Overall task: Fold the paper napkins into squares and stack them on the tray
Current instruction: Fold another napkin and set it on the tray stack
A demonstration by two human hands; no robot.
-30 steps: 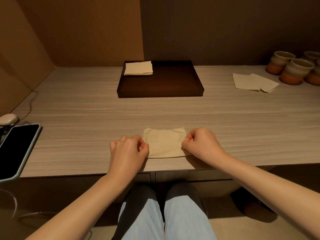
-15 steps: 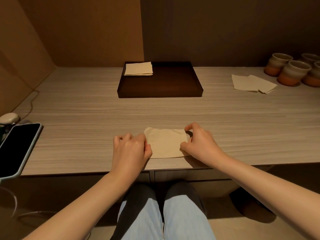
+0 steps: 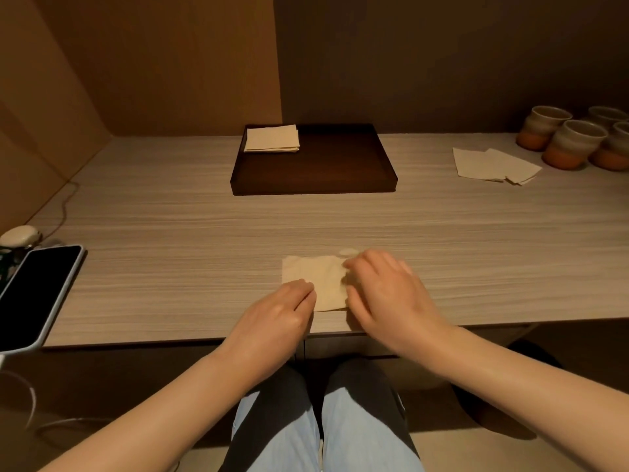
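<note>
At the near edge of the wooden table (image 3: pixel 170 212), a beige napkin (image 3: pixel 315 279), folded and lying flat. On its lower left corner, the left hand (image 3: pixel 275 315), fingers curled, thumb and forefinger drawn together in a narrow pinch on the paper's edge. Over its right side, the right hand (image 3: pixel 388 294), blurred, covering the right edge and top right corner; fingers loosely bent over the paper, touching it, but whether pinching or only pressing cannot be told from the blur.

Farther back, centre, a dark wooden tray (image 3: pixel 340 180), with a small stack of folded napkins (image 3: pixel 272 137) in its far left corner, square and neat. To the right of the tray, well apart, a few unfolded napkins (image 3: pixel 493 163) overlapping on the tabletop, just beside a cluster of ceramic cups (image 3: pixel 575 141) near the back wall.

At the left edge, a phone (image 3: pixel 37 291), screen dark, overhanging the table's near edge, and behind it a small white rounded object (image 3: pixel 18 235) with a cable running toward the wall.
</note>
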